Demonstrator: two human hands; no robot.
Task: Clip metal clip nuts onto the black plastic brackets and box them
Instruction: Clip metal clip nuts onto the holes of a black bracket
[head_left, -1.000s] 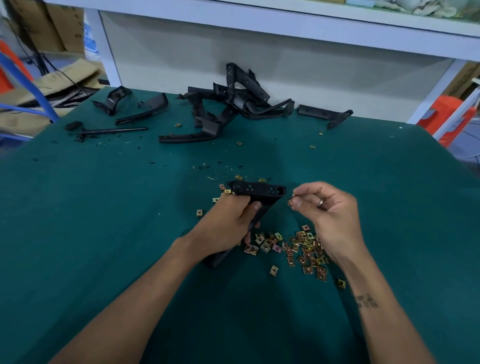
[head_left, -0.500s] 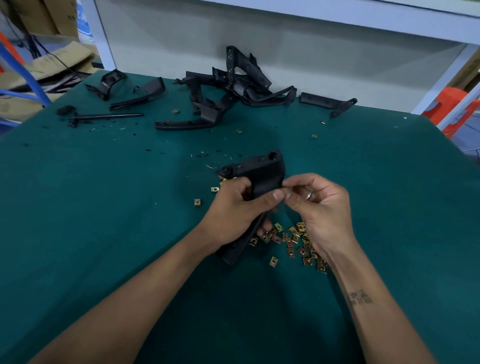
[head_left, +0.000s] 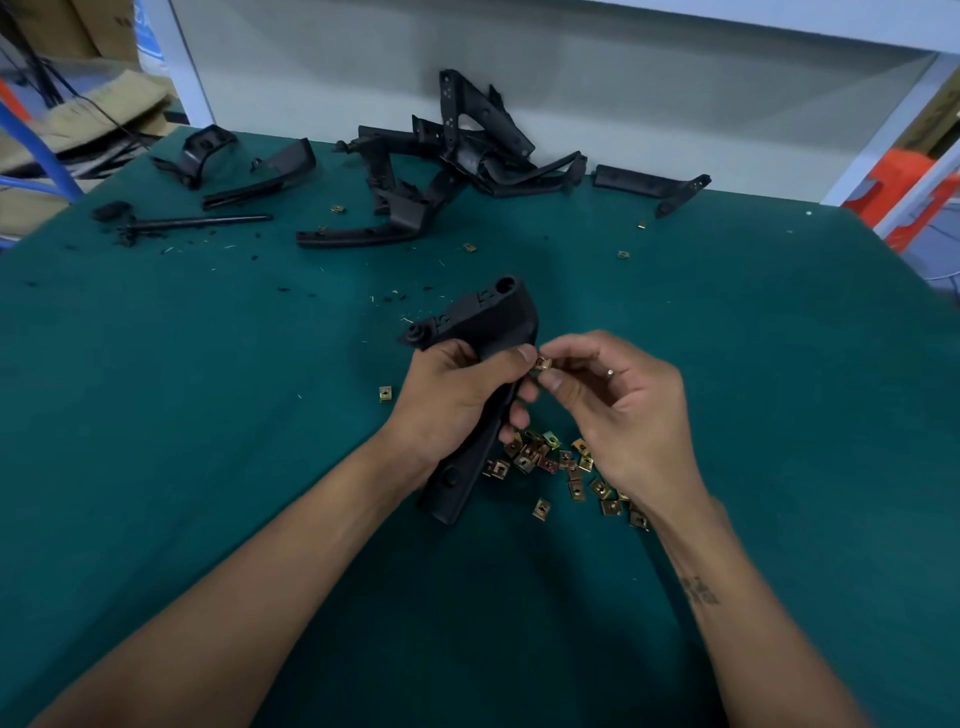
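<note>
On the green worktop (head_left: 156, 415), a heap of brackets (head_left: 467, 156) lies far. I see my left hand (head_left: 452, 400) wrapped around one bracket (head_left: 483, 322) mid-scene. My right hand (head_left: 618, 405) pinches a clip nut (head_left: 542, 363) in narrow fingers (head_left: 553, 382) beside it. Skewed, I judge it could spring into the loose nuts (head_left: 561, 465) nearby.

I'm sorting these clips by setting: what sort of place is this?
Probably a small factory or workshop assembly bench: a green-covered worktable, a pile of black plastic brackets at its far edge, and loose metal clip nuts heaped beside the hands.
</note>
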